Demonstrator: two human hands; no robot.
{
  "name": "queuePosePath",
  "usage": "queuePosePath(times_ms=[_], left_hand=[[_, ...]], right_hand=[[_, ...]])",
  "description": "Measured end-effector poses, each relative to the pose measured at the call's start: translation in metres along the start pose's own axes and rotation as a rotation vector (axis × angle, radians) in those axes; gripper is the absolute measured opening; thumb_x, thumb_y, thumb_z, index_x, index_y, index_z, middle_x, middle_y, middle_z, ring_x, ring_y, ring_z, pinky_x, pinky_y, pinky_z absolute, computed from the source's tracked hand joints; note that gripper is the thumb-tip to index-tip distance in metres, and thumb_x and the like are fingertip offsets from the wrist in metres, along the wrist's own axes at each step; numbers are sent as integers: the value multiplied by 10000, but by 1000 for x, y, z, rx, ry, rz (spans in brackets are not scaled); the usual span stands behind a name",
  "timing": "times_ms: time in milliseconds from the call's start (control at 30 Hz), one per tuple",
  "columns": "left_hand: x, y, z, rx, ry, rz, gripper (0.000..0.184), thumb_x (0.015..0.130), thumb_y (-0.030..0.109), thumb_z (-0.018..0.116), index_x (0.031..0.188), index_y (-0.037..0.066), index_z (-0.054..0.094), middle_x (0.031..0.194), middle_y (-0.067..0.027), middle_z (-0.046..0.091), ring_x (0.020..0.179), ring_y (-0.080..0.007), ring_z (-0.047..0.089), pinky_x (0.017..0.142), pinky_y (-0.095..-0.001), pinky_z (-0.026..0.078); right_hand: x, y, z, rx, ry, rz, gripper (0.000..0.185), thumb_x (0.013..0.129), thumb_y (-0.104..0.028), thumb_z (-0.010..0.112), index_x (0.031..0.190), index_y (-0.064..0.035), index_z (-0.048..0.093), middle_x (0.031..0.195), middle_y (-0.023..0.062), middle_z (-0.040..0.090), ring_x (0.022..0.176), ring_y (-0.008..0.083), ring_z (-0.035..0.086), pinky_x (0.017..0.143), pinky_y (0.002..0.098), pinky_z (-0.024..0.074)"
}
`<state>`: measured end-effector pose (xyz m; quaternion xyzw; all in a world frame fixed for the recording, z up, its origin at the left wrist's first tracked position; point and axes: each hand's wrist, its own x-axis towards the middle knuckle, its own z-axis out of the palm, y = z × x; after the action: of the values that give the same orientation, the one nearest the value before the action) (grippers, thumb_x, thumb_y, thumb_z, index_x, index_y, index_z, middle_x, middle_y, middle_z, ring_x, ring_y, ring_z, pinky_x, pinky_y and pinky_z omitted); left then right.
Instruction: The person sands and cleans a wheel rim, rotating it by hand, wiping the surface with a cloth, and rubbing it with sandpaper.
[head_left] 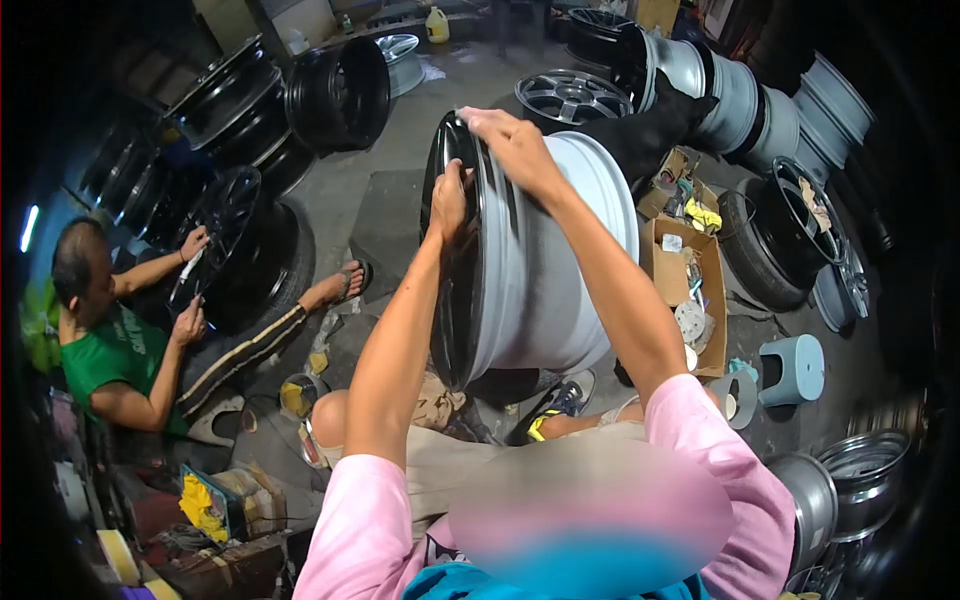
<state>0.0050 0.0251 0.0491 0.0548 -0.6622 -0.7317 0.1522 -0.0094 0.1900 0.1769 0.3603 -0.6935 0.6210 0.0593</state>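
Note:
A wheel rim [545, 260] stands on its edge between my knees, with a glossy black face on the left and a pale grey barrel on the right. My right hand [515, 150] is closed over the top of the rim, its fingers bent at the black lip. Lower down, my left hand [450, 205] has curled fingers against the black face side, near the edge. Whether a small piece of something sits under the fingertips of either hand, I cannot make out.
At left a seated person in a green shirt [120, 350] works on a black wheel [230, 240]. Cardboard boxes [665, 265] of supplies lie right of my rim, near a blue stool [793, 370]. A black dog [660, 120] lies behind. Stacked rims [235, 100] stand around.

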Motion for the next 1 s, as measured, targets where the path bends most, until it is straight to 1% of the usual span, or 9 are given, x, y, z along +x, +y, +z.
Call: queuePosePath(times_ms=[67,167,300,467,667,800,900,967,1000], left_hand=[[-11,16,0,155,16,196,660,1111,444,382,1018,-104,736,892,-134,735,880,-208,667,862,-356,506],[-25,27,10,52,25,15,674,1124,477,388,1072,-119,698,1029,-184,742,952,-253,672,965,-390,495],[-25,29,8,31,-51,-8,670,1124,490,398,986,-108,666,867,-64,640,847,-185,615,912,-332,482],[-27,25,10,-106,-9,-13,590,1119,479,411,787,17,567,743,13,497,723,-115,469,735,-314,418],[-26,34,14,-52,60,-23,556,1118,464,419,719,88,514,693,51,432,653,-91,387,641,-314,330],[-31,43,14,13,69,12,562,1121,469,427,896,21,681,778,-7,561,756,-133,549,781,-290,465],[-31,38,21,-146,107,-19,584,1119,470,432,998,-27,714,863,-36,634,819,-137,594,818,-281,490],[-39,46,21,-208,46,-70,630,1121,489,440,1051,-77,707,972,-77,696,873,-143,618,847,-309,503],[-41,48,21,-176,41,-56,628,1119,494,442,1008,-63,712,919,-65,678,828,-140,593,820,-309,489]], right_hand=[[-49,-18,17,-197,82,-258,364,1099,-195,566,1361,7,719,1492,180,657,1374,330,626,1156,392,473],[-183,-48,38,-522,87,-501,331,987,-78,676,1302,-31,762,1455,208,666,1390,380,618,1200,522,452],[-338,-42,31,-492,-334,-256,479,910,-94,774,1385,-79,712,1526,55,646,1486,265,542,1270,543,358],[-284,-71,-55,-819,282,-215,358,1048,-117,589,1352,29,708,1472,198,660,1423,395,591,1188,567,430],[-121,11,-57,-760,108,-288,331,1060,-167,606,1344,-40,717,1431,176,678,1364,392,612,1126,525,478],[24,76,-72,-724,-231,174,444,1088,-363,511,1184,-3,751,1176,256,746,1108,479,687,960,538,528],[31,93,-44,-745,-190,88,465,1089,-378,494,1205,2,739,1142,254,755,1090,497,691,975,535,537],[-38,17,-32,-547,-59,74,399,1088,-273,534,1356,-39,715,1393,193,701,1304,398,638,1135,487,473],[-85,12,-25,-622,72,-191,402,1099,-241,539,1430,-60,677,1488,155,655,1397,370,585,1210,504,404]])
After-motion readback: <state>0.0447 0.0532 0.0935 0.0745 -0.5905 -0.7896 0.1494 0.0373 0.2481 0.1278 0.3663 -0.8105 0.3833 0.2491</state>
